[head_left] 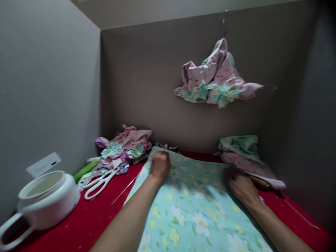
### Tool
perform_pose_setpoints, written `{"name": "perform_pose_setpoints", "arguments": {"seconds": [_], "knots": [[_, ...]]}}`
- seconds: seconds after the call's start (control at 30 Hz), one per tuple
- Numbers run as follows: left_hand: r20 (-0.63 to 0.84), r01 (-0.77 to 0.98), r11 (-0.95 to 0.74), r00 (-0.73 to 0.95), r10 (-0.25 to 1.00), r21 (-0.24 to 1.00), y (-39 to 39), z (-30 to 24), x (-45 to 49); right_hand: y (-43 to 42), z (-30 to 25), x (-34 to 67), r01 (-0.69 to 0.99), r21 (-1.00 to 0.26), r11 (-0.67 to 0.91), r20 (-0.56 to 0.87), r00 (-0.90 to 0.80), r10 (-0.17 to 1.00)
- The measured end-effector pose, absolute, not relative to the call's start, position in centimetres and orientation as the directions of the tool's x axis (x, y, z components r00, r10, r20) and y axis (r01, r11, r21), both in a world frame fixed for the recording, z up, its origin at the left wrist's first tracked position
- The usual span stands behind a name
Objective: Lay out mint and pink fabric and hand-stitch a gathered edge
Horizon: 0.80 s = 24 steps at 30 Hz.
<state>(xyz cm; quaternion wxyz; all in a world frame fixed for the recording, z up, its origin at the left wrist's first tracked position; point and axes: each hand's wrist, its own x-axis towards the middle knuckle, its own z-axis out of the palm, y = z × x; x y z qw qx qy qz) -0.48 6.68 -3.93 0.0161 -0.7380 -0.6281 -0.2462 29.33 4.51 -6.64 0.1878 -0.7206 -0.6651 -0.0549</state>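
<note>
A light blue floral fabric (194, 213) lies spread on the red table cover (97, 217). My left hand (159, 164) rests on the fabric's far left corner, fingers curled down onto the cloth. My right hand (240, 185) lies on the fabric's far right edge, fingers pressed flat against it. Both hands are a little blurred.
White scissors (98, 182) and a thin needle-like rod (124, 189) lie left of the fabric. A white pot with a handle (44, 199) stands at the near left. Pink and green fabric bundles (123, 145) and folded cloth (244, 154) sit at the back. A fabric piece (215, 77) hangs on the wall.
</note>
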Motion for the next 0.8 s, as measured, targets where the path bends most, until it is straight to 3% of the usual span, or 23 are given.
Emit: {"name": "perform_pose_setpoints", "arguments": {"seconds": [0.1,0.2,0.47,0.8], "knots": [[0.449,0.922,-0.004,-0.185,0.874,0.388,8.1,-3.4,-2.9,4.3,-5.0,31.0,0.947,-0.244,-0.209,0.359,0.288,0.888],[0.397,0.871,0.095,-0.314,0.862,0.482,9.2,-3.4,-4.7,4.3,-4.4,32.3,0.927,-0.252,-0.277,0.359,0.355,0.863],[0.306,0.828,0.1,-0.312,0.899,0.552,9.1,-3.5,-4.8,4.1,-5.9,32.1,0.955,-0.111,-0.276,0.379,0.298,0.876],[0.228,0.791,0.115,-0.308,0.924,0.601,9.9,-4.4,-5.8,3.8,-5.9,31.4,0.932,-0.108,-0.345,0.373,0.36,0.855]]}}
